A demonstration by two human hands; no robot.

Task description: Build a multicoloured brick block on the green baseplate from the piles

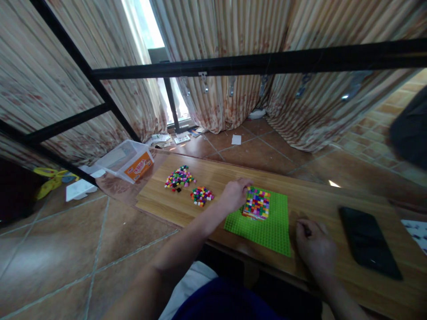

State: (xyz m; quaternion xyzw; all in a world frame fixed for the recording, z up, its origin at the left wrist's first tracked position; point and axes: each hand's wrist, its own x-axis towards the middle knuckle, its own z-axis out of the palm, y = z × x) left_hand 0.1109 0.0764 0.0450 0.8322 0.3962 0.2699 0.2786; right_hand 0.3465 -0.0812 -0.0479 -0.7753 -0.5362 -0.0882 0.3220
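A block of many small multicoloured toy bricks (256,203) stands on a green studded baseplate (275,229). My left hand (234,194) reaches across the baseplate to the block's far left corner. Its fingertips are pinched together there; whatever is between them is too small to make out. My right hand (316,246) rests on the table just right of the baseplate, fingers curled closed. Something small and dark shows between its thumb and forefinger, its kind unclear. Two piles of loose bricks, a larger pile (180,178) and a smaller pile (202,196), lie left of the baseplate.
The wooden table (220,171) runs left to right. A black smartphone (370,242) lies beyond my right hand. At the left end is a clear plastic box (131,162) with an orange label. A black metal rail (233,66) crosses before the curtains (220,31).
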